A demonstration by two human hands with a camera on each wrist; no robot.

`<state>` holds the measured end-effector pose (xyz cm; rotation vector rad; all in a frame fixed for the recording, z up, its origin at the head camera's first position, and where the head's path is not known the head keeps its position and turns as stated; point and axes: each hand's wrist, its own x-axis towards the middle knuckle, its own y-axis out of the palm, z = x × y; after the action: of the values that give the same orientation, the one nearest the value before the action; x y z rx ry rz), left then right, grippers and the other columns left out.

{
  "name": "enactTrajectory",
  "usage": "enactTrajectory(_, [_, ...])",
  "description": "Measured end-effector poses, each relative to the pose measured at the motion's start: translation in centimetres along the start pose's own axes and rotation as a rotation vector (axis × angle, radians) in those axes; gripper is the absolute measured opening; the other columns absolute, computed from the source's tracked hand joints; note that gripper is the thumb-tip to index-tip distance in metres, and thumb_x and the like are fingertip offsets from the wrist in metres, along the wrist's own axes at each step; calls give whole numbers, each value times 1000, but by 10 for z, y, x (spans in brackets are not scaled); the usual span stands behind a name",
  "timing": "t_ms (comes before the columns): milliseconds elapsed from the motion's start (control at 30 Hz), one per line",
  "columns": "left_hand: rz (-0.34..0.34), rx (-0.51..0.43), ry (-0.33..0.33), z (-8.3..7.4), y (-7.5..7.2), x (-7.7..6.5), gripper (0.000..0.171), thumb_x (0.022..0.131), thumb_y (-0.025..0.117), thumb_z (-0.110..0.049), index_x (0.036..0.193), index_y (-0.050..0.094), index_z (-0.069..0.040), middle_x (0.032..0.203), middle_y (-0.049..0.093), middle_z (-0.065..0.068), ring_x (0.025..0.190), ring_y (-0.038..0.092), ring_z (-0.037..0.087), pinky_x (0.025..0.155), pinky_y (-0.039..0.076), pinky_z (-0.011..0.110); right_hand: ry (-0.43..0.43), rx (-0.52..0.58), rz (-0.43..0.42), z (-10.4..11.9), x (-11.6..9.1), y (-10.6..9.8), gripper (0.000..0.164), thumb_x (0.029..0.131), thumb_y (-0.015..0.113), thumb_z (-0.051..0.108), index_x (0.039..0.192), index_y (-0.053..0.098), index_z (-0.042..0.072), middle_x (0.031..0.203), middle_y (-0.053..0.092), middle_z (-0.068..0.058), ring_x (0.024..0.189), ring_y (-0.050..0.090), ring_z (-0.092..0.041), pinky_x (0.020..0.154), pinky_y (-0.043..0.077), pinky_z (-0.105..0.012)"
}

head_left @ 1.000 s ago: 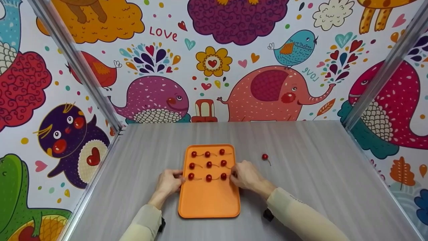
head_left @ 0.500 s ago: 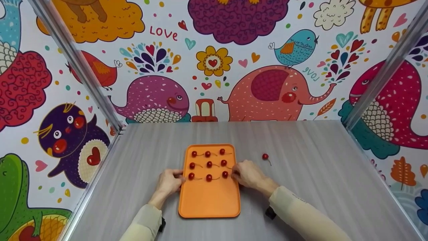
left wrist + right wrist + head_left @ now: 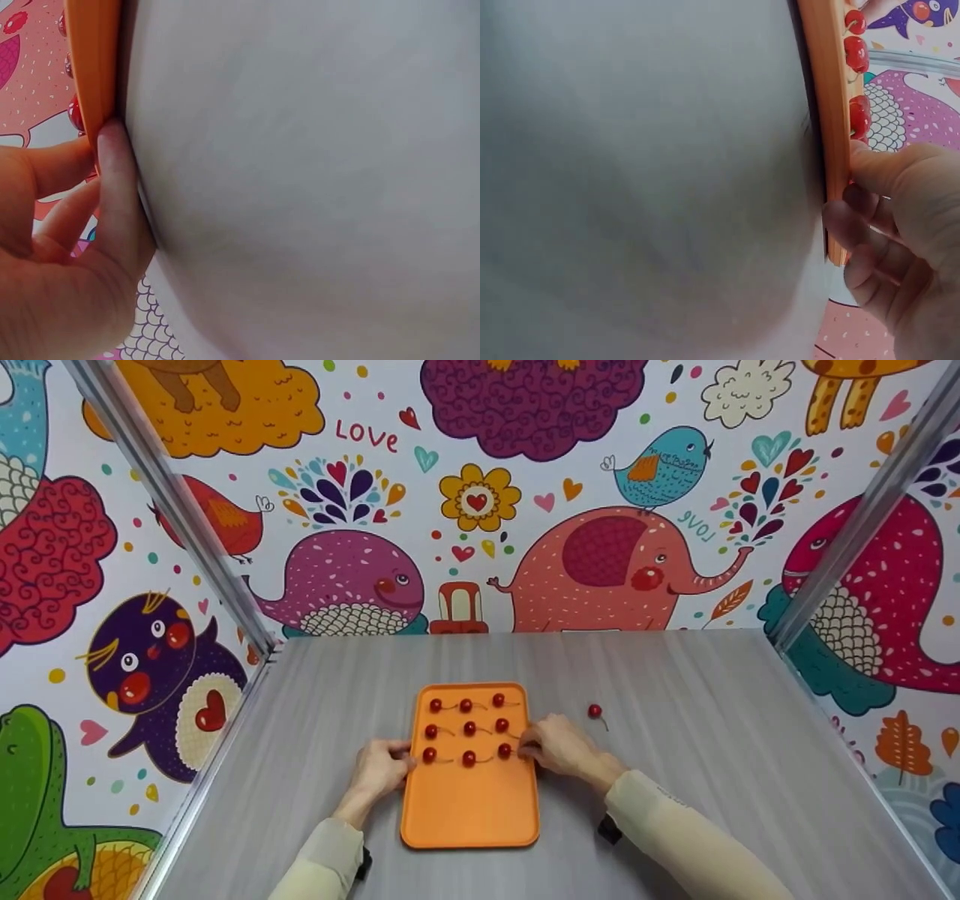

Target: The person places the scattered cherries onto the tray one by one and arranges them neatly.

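Note:
An orange tray [image 3: 470, 810] lies on the table, with red cherries in three rows of three on its far half. My left hand [image 3: 381, 766] holds the tray's left edge; in the left wrist view its fingers [image 3: 116, 161] lie on both sides of the rim. At the right edge my right hand [image 3: 559, 746] pinches by the stem the nearest row's right-hand cherry [image 3: 505, 751]. The right wrist view shows the thumb [image 3: 877, 169] over the rim and the other fingers curled; the stem is hidden there.
A single cherry [image 3: 595, 710] with its stem lies on the grey table [image 3: 675, 712], right of the tray. Cartoon-printed walls [image 3: 465, 547] and metal posts [image 3: 840, 555] enclose the table at the back and sides.
The right-hand cherry of the nearest row has shifted slightly right and away from me, along with my right hand, which has drawn a little to the right. My left hand stays put.

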<state>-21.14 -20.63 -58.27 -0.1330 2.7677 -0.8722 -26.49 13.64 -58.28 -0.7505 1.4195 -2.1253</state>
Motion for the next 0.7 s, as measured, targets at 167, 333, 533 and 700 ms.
enactTrajectory(167, [-5, 14, 6, 0, 0, -1, 37, 100, 77, -4, 136, 80, 1, 104, 77, 12, 79, 71, 14, 68, 66, 30, -119, -79, -29, -3, 1, 0, 10, 103, 83, 23, 97, 89, 18, 85, 71, 1, 72, 64, -10, 64, 54, -26])
enactTrajectory(333, [-5, 13, 15, 0, -1, -1, 37, 100, 77, -4, 136, 80, 1, 104, 77, 11, 78, 71, 13, 68, 66, 30, -120, -58, -23, -3, 1, 0, 10, 103, 84, 24, 99, 90, 17, 84, 68, 2, 69, 51, -3, 62, 45, -19])
enactTrajectory(533, [-2, -1, 21, 2, -2, 0, 37, 100, 77, -4, 136, 80, 0, 103, 78, 11, 77, 72, 13, 67, 67, 30, -84, -13, -23, -3, -1, 1, 9, 103, 85, 23, 103, 91, 17, 92, 76, 2, 75, 65, -6, 66, 56, -22])
enactTrajectory(700, [6, -5, 20, 2, -1, 0, 37, 99, 77, -4, 136, 80, 1, 103, 77, 10, 76, 72, 13, 66, 67, 30, -55, 17, -40, -2, -4, -2, 11, 104, 83, 24, 107, 90, 16, 101, 82, 2, 84, 74, -11, 73, 62, -29])
